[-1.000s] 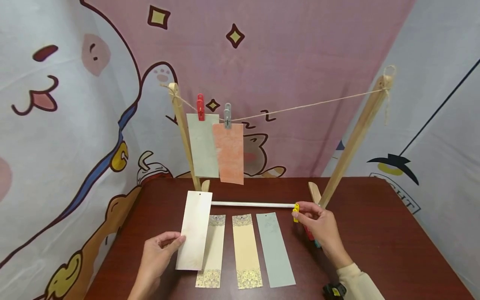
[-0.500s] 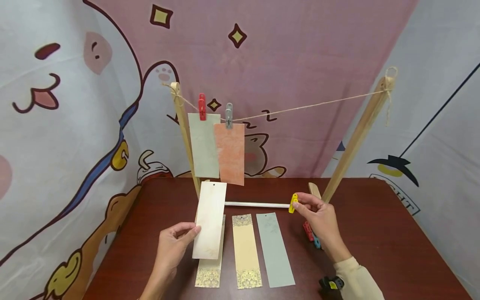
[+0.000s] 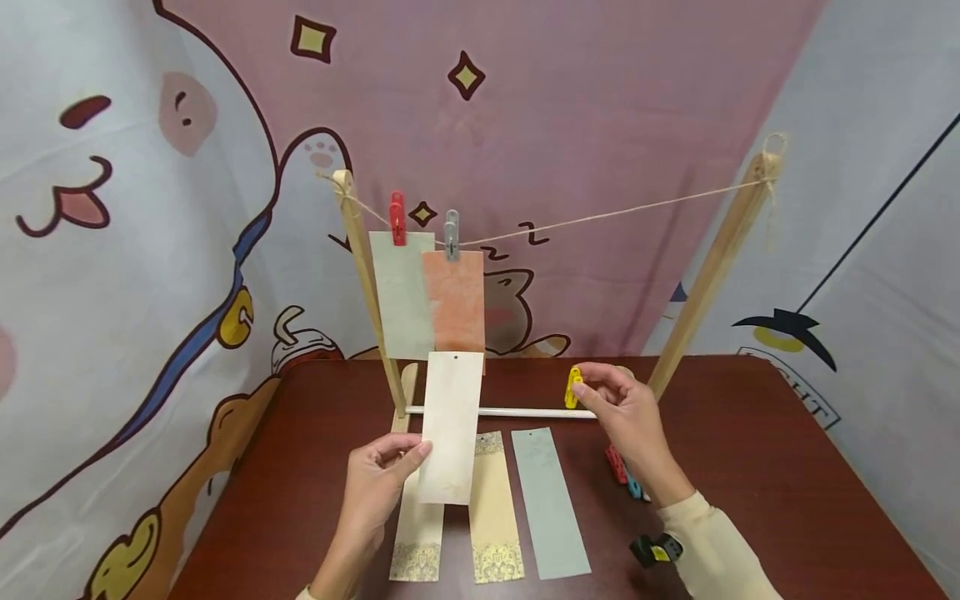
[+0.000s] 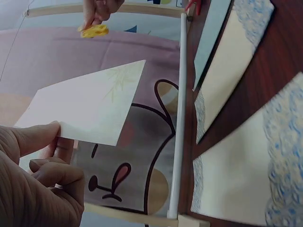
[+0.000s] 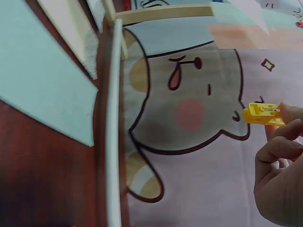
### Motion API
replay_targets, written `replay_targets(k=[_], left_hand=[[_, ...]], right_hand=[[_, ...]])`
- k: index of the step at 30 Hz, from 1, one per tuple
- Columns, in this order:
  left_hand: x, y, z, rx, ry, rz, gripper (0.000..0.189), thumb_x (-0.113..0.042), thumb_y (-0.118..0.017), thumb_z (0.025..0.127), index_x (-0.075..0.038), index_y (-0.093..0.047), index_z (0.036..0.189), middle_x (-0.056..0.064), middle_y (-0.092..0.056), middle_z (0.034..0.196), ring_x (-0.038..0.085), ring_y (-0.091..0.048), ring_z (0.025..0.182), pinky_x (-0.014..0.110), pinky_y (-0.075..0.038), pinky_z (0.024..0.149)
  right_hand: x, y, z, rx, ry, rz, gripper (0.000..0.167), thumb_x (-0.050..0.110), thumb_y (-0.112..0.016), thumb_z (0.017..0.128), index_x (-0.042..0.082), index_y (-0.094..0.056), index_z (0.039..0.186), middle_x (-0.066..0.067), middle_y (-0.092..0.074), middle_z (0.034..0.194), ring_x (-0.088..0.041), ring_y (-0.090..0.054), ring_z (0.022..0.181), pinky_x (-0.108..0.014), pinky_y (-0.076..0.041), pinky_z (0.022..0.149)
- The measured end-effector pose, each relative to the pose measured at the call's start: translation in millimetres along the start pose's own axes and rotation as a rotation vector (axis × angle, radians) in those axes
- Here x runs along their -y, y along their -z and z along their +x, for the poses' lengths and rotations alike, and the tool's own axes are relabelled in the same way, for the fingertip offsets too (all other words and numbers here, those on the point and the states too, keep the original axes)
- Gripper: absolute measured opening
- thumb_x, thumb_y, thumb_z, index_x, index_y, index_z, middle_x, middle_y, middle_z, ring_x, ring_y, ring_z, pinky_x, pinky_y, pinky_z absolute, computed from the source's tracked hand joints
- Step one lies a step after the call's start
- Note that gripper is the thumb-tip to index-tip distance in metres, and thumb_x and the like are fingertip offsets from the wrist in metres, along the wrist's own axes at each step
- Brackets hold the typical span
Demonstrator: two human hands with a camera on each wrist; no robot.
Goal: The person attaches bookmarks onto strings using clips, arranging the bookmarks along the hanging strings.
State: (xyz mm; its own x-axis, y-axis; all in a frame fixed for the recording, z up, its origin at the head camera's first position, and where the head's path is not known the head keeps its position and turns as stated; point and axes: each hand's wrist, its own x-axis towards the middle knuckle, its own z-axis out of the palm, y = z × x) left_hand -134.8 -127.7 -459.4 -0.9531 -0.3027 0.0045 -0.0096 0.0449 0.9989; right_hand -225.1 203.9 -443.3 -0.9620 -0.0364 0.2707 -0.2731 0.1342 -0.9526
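My left hand [image 3: 377,482] pinches a cream bookmark [image 3: 452,425] by its left edge, thumb in front. The bookmark stands nearly upright above the table, its punched hole at the top, overlapping the lower end of the hanging orange card [image 3: 456,300] in the head view. Pale printed leaves show near its lower end in the left wrist view. Between thumb and fingers of my right hand [image 3: 628,421] is a yellow clothespin [image 3: 573,388], raised to the right of the bookmark. A twine line [image 3: 600,218] sags above both hands; a red clothespin [image 3: 397,218] and a grey clothespin [image 3: 452,236] clip cards to it.
Wooden posts [image 3: 708,275] carry the twine, joined low by a white rod [image 3: 525,412]. On the table [image 3: 772,500] lie two patterned bookmarks [image 3: 495,508] and a grey-green bookmark [image 3: 551,504]. More clothespins [image 3: 617,465] lie beside my right forearm. A pale green card [image 3: 405,300] hangs at left.
My left hand has carried the cream bookmark right and upward, from over the left patterned bookmark to before the orange card. My right hand has raised the yellow clothespin up and leftward.
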Motion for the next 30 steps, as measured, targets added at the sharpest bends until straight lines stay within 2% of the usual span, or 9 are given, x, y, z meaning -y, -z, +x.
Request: replay_targets(k=[4,8,10,16,19,25,30], left_hand=[[-3.8,-8.1,2.3,0.01,-0.023,-0.014,0.015,-0.004,-0.089,0.091,0.006,-0.081,0.099,0.007,-0.076,0.088,0.009,-0.055,0.07,0.022,-0.042,0.062],[-6.3,-16.7,6.1,0.02,-0.057,-0.026,0.012,-0.002,-0.088,0.09,0.006,-0.082,0.097,0.006,-0.075,0.086,0.009,-0.046,0.065,0.022,-0.035,0.058],[-7.4,-20.7,7.6,0.026,-0.066,-0.026,0.01,-0.001,-0.088,0.091,0.005,-0.082,0.096,0.006,-0.074,0.086,0.009,-0.046,0.066,0.022,-0.035,0.059],[-10.7,-29.9,11.0,0.033,-0.066,-0.039,0.012,-0.004,-0.088,0.092,0.004,-0.082,0.097,0.009,-0.077,0.09,0.013,-0.059,0.077,0.023,-0.047,0.068],[-12.5,-32.7,12.8,0.026,-0.076,-0.054,0.012,-0.005,-0.088,0.092,0.003,-0.083,0.098,0.011,-0.079,0.093,0.014,-0.065,0.083,0.024,-0.051,0.072],[-15.6,-39.3,18.5,0.046,-0.103,-0.066,0.011,-0.005,-0.086,0.094,0.003,-0.083,0.1,0.011,-0.079,0.095,0.015,-0.066,0.085,0.025,-0.051,0.075],[-18.0,-45.8,23.8,0.054,-0.125,-0.076,0.011,-0.006,-0.087,0.094,0.002,-0.083,0.1,0.011,-0.079,0.094,0.016,-0.065,0.082,0.025,-0.05,0.074]], right_hand=[[11.1,-4.1,8.9,-0.008,0.019,0.047,0.026,0.013,-0.078,0.104,0.0,-0.075,0.126,-0.009,-0.068,0.089,-0.01,-0.042,0.063,-0.027,-0.032,0.05],[23.4,-8.1,15.8,-0.015,0.038,0.076,0.028,0.015,-0.077,0.105,0.0,-0.074,0.128,-0.01,-0.072,0.098,-0.009,-0.046,0.066,-0.024,-0.036,0.054],[29.6,-10.2,18.5,-0.024,0.043,0.085,0.028,0.016,-0.077,0.105,0.001,-0.074,0.129,-0.006,-0.073,0.101,-0.01,-0.048,0.068,-0.024,-0.038,0.056],[47.6,-20.1,27.0,-0.029,0.078,0.108,0.026,0.014,-0.078,0.104,0.001,-0.074,0.127,-0.002,-0.071,0.09,-0.01,-0.043,0.061,-0.025,-0.034,0.051],[56.3,-27.6,32.1,-0.026,0.103,0.134,0.025,0.011,-0.078,0.104,0.001,-0.074,0.126,-0.004,-0.071,0.091,-0.01,-0.045,0.062,-0.024,-0.033,0.051],[75.9,-33.3,43.0,-0.033,0.155,0.184,0.023,0.007,-0.077,0.103,0.0,-0.075,0.125,-0.006,-0.074,0.095,-0.01,-0.047,0.06,-0.022,-0.035,0.051],[94.6,-35.2,52.1,-0.023,0.21,0.189,0.022,0.007,-0.077,0.103,0.001,-0.075,0.124,-0.008,-0.075,0.1,-0.009,-0.057,0.065,-0.021,-0.04,0.053]])
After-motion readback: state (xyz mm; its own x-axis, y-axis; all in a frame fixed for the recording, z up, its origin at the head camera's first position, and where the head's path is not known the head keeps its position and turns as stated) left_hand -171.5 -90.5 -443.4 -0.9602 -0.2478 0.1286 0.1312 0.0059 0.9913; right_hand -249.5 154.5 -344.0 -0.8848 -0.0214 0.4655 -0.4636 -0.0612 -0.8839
